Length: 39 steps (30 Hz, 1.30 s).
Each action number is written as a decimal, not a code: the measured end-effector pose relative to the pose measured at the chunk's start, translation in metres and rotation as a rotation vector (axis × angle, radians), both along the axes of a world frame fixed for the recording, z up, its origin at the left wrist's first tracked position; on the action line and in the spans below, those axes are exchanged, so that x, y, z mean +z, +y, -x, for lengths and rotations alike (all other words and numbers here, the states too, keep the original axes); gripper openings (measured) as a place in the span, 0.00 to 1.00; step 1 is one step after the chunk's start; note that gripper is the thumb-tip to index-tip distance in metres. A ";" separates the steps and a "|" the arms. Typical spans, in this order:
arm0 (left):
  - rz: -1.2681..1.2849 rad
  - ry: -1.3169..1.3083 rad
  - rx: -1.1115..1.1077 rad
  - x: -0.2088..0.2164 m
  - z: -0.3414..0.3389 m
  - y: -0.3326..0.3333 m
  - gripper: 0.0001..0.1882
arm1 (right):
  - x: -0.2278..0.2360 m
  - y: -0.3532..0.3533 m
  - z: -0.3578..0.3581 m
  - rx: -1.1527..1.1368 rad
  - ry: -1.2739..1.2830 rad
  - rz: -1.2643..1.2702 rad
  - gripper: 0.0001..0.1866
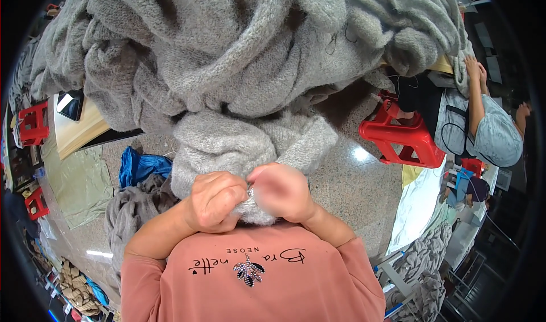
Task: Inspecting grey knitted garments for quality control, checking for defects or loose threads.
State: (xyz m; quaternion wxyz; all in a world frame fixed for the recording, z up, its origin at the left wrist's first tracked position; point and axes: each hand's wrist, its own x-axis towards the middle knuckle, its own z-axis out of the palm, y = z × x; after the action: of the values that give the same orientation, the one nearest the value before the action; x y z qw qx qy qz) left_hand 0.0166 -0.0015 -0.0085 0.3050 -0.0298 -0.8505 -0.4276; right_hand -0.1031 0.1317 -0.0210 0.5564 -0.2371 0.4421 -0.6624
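Observation:
A light grey fuzzy knit piece (224, 137) hangs from the heap in front of me and reaches down to my chest. My left hand (215, 201) is closed on its edge, with fingers curled and thumb pressed in. Close beside it, my right hand (282, 194) is closed in a pinch at the same bunched edge. Part of the right hand is blurred, and what its fingertips hold cannot be made out. Some knit shows between and below both hands.
A large heap of grey knitwear (239, 43) covers the table ahead. A phone (69, 104) lies on the wooden tabletop (85, 129) at left. Red stools (398, 134) stand to both sides. At right a co-worker (478, 126) handles knitwear. Blue cloth (142, 167) lies on the floor.

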 end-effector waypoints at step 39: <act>-0.670 -0.411 0.269 0.001 -0.001 0.013 0.07 | -0.007 -0.013 -0.001 -0.241 0.732 0.052 0.03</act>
State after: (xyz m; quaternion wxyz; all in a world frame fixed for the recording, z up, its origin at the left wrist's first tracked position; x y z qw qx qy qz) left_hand 0.0177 0.0116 -0.0077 0.1748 0.2685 -0.7037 -0.6342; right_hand -0.1022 0.1185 -0.0275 0.2736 -0.4183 0.6191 -0.6057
